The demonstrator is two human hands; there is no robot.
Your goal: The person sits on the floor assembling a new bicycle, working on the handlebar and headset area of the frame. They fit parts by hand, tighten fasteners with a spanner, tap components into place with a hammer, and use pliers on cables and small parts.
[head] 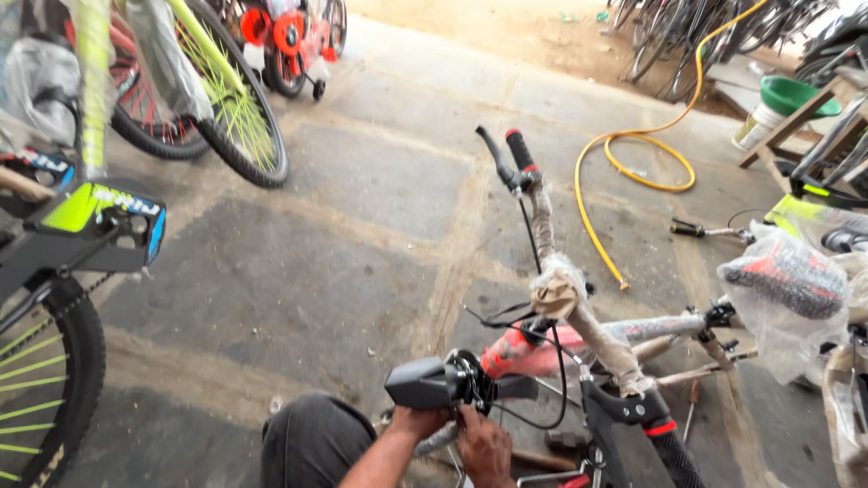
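- Head view: the left hand (418, 423) is closed around the underside of a black wedge-shaped plastic front lamp housing (427, 383), which sits directly above it at the front of the bicycle.
- The right hand (484, 447), just beside the left and touching the same part, has its fingers curled against the round black fitting (470, 378) at the back of the housing; whether it fully grips it I cannot tell.
- Up and to the right of both hands runs the paper-wrapped handlebar (579, 312), ending far above in a black and red rubber grip (520, 149) and near the right hand in a second black and red grip (669, 447).
- Just beyond the hands lies the red bicycle frame tube in clear plastic wrap (533, 352).
- Far right of the hands, a clear plastic bag covers a red and black saddle (787, 280).
- Well above the hands, a yellow hose (633, 154) coils on the stone floor (298, 262).
- Far left of the hands stands a neon-green spoked bicycle wheel (235, 108), with a green and blue label panel (108, 208) nearer.
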